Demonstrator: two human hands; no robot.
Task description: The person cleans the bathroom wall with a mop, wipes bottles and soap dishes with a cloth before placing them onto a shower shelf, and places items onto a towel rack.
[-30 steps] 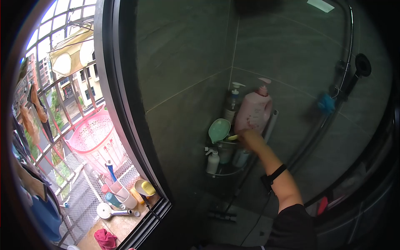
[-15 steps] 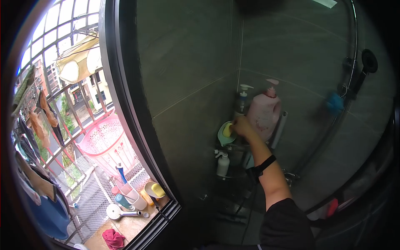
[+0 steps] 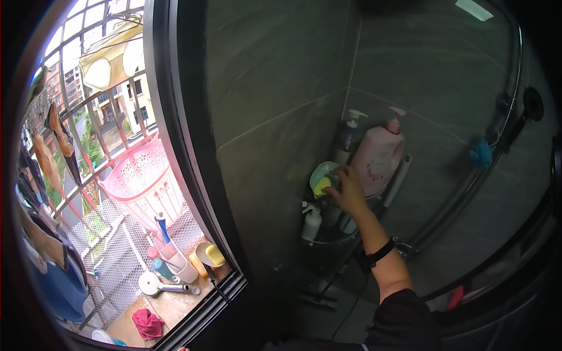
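Observation:
My right hand (image 3: 349,188) reaches over a small green soap dish (image 3: 319,171) beside the corner shelf. A bar of yellow soap (image 3: 322,187) lies in the dish's lower part. My thumb is next to the soap and my forefinger is near the dish's upper rim, with a gap between them. The hand hides the dish's right side, so contact there is unclear. A pink pump bottle (image 3: 379,155) stands just behind the hand, with a darker pump bottle (image 3: 346,140) to its left. Of my left hand (image 3: 184,349), perhaps only a fingertip shows at the bottom edge.
A white spray bottle (image 3: 311,224) stands below the dish. The dark window frame (image 3: 193,146) divides the tiled corner from a sill holding a shower head (image 3: 151,284), another soap dish (image 3: 204,253) and a red cloth (image 3: 147,324). A pink basket (image 3: 143,184) stands beyond.
My right fingers, pinched at the soap before, are now spread apart. The soap sits lower in the dish, and the dish appears turned. The whole view has shifted slightly.

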